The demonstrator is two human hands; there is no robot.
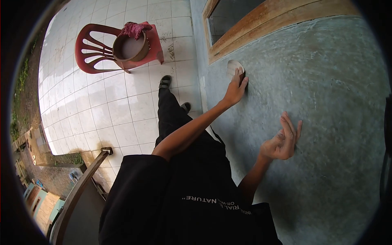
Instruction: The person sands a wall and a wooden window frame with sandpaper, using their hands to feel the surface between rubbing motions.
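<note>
A small pale piece of sheet material, like sandpaper (234, 68), lies against the grey-green wall (326, 81), just below the wooden window frame. My left hand (236, 87) holds it, fingers pressed over its lower edge. The sheet's far side is hidden against the wall. Lower and to the right, my right hand (283, 141) is open beside the wall, fingers apart and partly bent, with nothing in it. Whether its fingertips touch the wall, I cannot tell.
A red plastic chair (157, 47) on the white tiled floor (118, 87) bears a brown basin (141, 53) of cloudy liquid with a reddish cloth (134, 29) over its rim. The wooden window frame (261, 24) is at the top. A wooden rail (81, 183) stands lower left.
</note>
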